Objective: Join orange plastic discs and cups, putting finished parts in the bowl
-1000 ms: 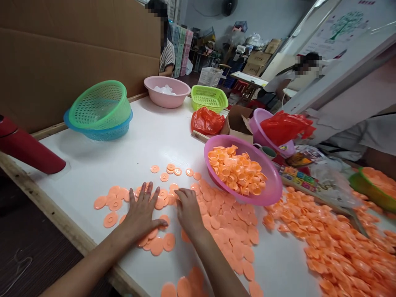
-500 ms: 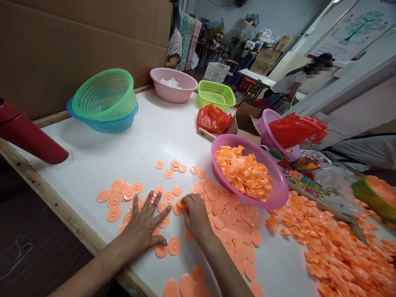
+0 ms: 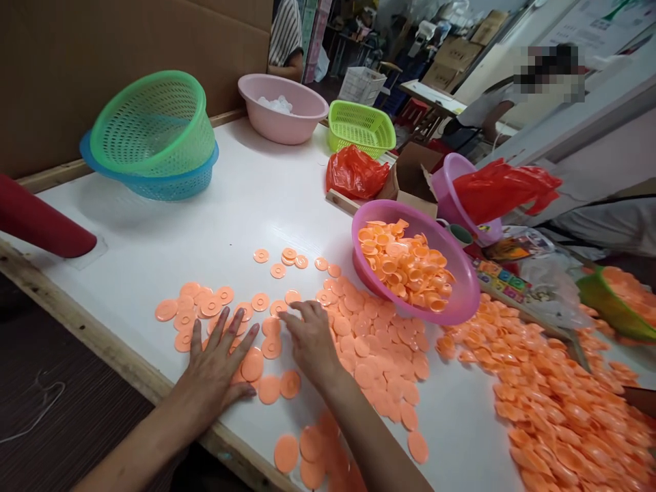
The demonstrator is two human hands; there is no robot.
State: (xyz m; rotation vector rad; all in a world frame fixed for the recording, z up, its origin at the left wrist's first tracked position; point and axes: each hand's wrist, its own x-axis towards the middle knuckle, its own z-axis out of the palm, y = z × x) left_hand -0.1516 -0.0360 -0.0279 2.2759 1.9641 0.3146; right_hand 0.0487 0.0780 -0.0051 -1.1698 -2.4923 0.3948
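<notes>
Many flat orange discs (image 3: 261, 301), several with a raised ring in the middle, lie scattered on the white table. Over the left group of them my left hand (image 3: 212, 372) rests palm down, fingers spread, holding nothing. My right hand (image 3: 313, 342) reaches in from the lower right, its fingers stretched toward a ringed disc (image 3: 278, 309); I see nothing held in it, though its underside is hidden. Right beside this hand spreads a dense layer of overlapping orange discs (image 3: 365, 347). Beyond it stands a pink-purple basin (image 3: 466, 290) of small orange cup-like pieces (image 3: 404, 263).
A large heap of orange pieces (image 3: 568, 403) covers the right side. Green (image 3: 148, 130) and blue (image 3: 177, 186) baskets, a pale pink basin (image 3: 281, 126), a lime basket (image 3: 361, 130) and a red bag (image 3: 356, 172) stand farther back. A red flask (image 3: 46, 220) leans at left. Two people are in the background.
My right hand's fingers were closed at a small orange disc; they now stretch out farther up and left. My left hand has shifted slightly left. The view has tilted a little downward.
</notes>
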